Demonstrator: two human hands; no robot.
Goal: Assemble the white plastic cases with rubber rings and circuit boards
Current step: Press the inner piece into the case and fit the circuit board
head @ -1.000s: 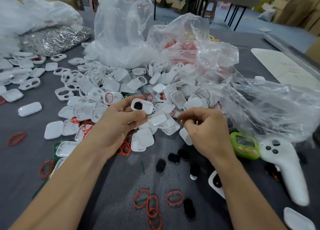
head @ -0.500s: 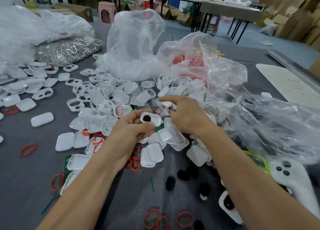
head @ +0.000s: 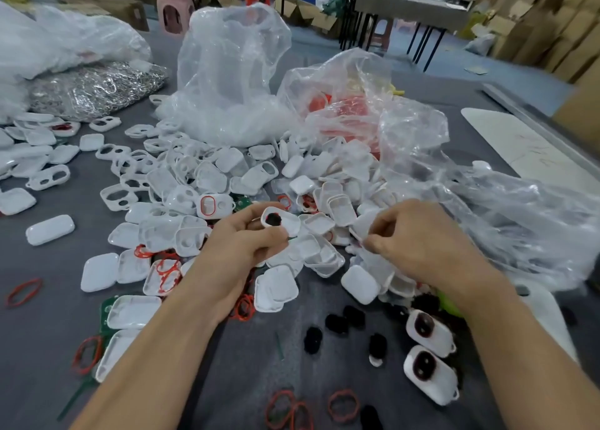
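The left hand [head: 246, 244] pinches the windowed white case [head: 282, 223] in its grip, long axis running 10 to 4 o'clock, while at its 3 o'clock, near, the right hand [head: 418, 244] seems to pinch a white shell [head: 360, 227] over the bench [head: 246, 374] pile.

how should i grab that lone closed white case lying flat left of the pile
Pinch the closed white case across its two long sides, coming straight down from above. It lies flat on the grey table, apart from the pile, so both long edges are free, and its rounded ends offer less purchase.
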